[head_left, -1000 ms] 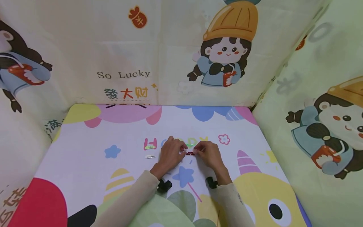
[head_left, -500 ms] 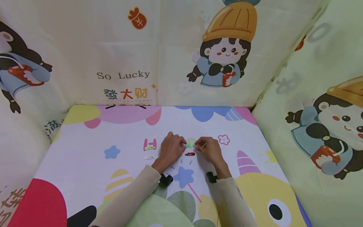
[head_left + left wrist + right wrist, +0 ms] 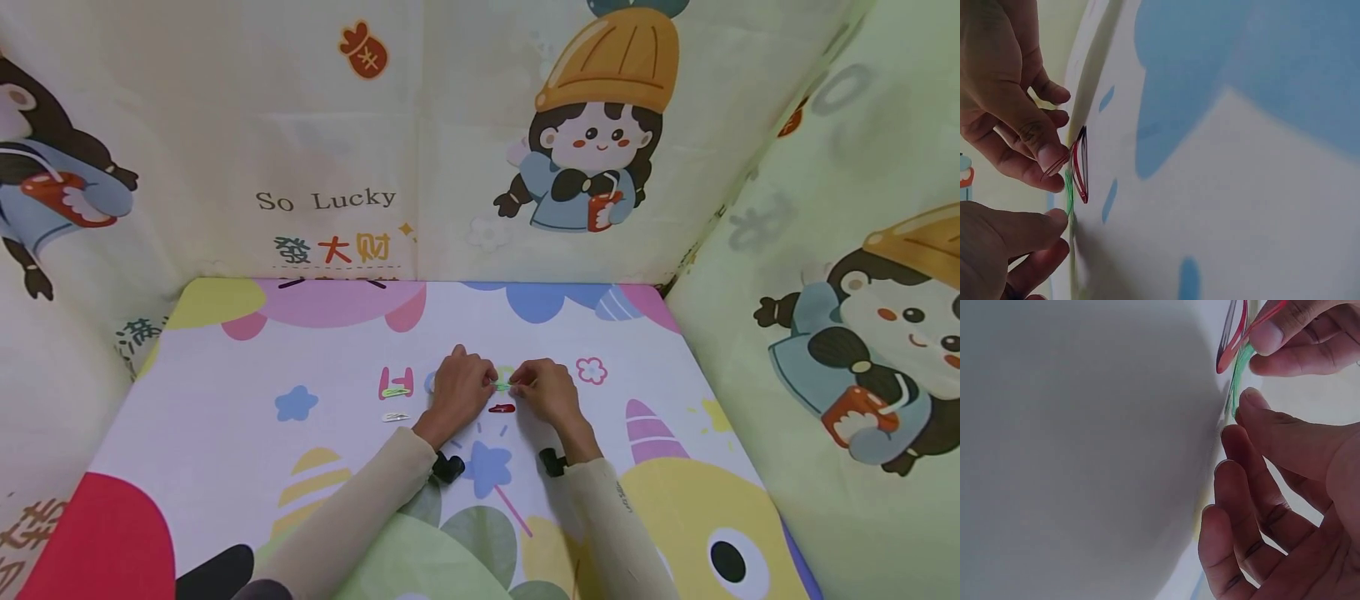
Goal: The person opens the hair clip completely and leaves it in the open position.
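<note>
A green snap hair clip [image 3: 502, 386] lies between my two hands at the middle of the table. My left hand [image 3: 462, 385] pinches its left end between thumb and finger. At the other end, the right hand [image 3: 551, 390] has its thumb and forefinger closed on the tip; the other fingers are spread behind, as the right wrist view shows. Just nearer to me, a red snap hair clip [image 3: 502, 408] rests on the table, its frame sprung apart in the left wrist view. Further left are a yellow-green hair clip [image 3: 395, 392] and a white hair clip [image 3: 395, 417].
The table is covered by a white cartoon-print cloth [image 3: 337, 358]. Printed fabric walls [image 3: 465, 150] stand at the back and both sides. A small black wrist camera [image 3: 448, 467] sits on the left wrist, another black camera [image 3: 552, 462] on the right.
One second ago the fingers were at the red hair clip. They have left it on the table and moved slightly away from me onto the green one, drawing closer together.
</note>
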Available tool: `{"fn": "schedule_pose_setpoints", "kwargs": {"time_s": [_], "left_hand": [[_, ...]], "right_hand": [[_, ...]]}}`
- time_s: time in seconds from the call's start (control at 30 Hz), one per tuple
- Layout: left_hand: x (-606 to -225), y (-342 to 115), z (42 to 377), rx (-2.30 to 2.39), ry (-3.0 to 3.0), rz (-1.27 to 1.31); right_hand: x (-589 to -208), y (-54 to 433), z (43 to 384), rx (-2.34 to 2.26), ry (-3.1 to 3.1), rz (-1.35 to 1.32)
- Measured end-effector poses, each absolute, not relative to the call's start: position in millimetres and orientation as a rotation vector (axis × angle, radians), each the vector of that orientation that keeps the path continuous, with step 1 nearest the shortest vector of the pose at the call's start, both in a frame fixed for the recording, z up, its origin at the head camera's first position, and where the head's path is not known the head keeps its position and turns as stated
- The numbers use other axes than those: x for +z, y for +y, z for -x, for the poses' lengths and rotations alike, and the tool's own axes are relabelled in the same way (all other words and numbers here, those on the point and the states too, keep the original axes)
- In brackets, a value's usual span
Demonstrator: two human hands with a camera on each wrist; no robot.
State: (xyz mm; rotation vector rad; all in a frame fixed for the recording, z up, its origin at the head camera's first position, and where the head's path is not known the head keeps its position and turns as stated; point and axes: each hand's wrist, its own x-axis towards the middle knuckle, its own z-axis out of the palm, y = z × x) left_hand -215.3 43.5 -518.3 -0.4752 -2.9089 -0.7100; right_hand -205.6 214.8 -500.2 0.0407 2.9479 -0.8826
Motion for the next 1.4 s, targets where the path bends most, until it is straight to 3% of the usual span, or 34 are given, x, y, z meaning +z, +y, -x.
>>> {"fn": "schedule_pose_setpoints", "kwargs": {"time_s": [0.67,1.4], "left_hand": [[-519.9,41.2,215.5,-0.802,-2.890,0.436],[-503.6,20.3,208.7,-1.282,-2.728,0.366]], "right_hand": [[-499.5,213.8,204.6,-1.024,2.934,0.003],[-490.3,218.7,200.5,-1.413,2.833,0.233]]}}
